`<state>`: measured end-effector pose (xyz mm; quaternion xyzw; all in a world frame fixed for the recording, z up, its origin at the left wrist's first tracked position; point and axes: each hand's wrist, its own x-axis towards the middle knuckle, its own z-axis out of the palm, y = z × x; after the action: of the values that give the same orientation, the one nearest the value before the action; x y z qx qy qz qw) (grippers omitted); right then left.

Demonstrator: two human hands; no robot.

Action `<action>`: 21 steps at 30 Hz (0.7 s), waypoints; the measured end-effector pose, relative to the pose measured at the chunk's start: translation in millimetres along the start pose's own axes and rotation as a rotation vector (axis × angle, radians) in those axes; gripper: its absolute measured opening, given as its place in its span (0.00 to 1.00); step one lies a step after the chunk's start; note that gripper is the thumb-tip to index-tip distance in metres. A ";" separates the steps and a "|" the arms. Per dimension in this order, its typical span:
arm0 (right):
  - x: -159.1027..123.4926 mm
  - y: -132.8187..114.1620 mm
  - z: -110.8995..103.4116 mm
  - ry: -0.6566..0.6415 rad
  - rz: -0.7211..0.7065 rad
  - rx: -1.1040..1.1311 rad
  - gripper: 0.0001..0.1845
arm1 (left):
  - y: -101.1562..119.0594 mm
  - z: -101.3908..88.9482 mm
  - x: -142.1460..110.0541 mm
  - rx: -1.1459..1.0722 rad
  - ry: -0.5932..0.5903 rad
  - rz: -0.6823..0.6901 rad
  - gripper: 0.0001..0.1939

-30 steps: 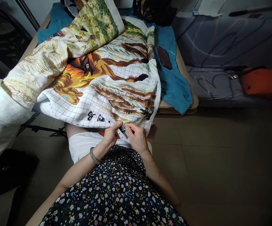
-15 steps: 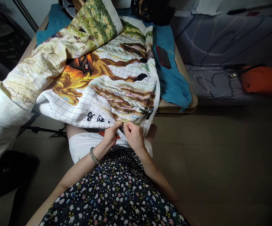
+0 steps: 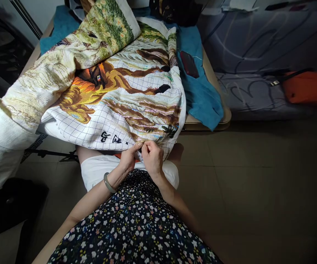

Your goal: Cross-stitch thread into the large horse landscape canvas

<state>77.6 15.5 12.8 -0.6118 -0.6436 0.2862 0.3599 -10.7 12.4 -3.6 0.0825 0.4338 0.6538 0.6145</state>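
Observation:
A large cross-stitch cloth (image 3: 92, 132), white with a printed grid, spreads from the table over my lap. Stitched on it are an orange and brown horse-like figure, brown bands and black characters. My left hand (image 3: 128, 157) is closed on its near edge, thumb on top and the other fingers underneath, out of sight. Right beside it, my right hand (image 3: 153, 156) is closed in a pinch at the cloth's surface. Whatever sits between those fingertips, perhaps a needle, is too small to make out. A bangle circles my left wrist.
Under the cloth lies a teal cover (image 3: 202, 99) on a low table with a rounded edge (image 3: 225, 121). A dark red phone (image 3: 189, 64) rests on it. An orange bag (image 3: 309, 88) sits on a grey patterned sofa (image 3: 246, 91). Dark tripod-like legs (image 3: 48, 152) stand at left.
My right hand has shifted slightly left and turned more upright, its fingers now closer to my left thumb. My left hand keeps its hold on the cloth. The view has moved a little.

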 end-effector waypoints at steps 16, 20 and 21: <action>-3.2 16.5 4.3 -0.078 0.334 0.648 0.11 | -1.6 2.8 5.7 0.029 0.099 0.023 0.15; -7.3 18.1 5.8 -0.037 0.216 0.562 0.08 | -2.2 2.5 7.1 0.029 0.094 0.049 0.15; -8.0 17.7 5.6 -0.029 0.195 0.551 0.08 | -2.4 2.4 7.4 0.032 0.095 0.051 0.15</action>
<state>83.3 9.5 -5.7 -0.5459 -0.4851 0.4921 0.4739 -9.1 19.7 -6.9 0.0723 0.4707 0.6652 0.5750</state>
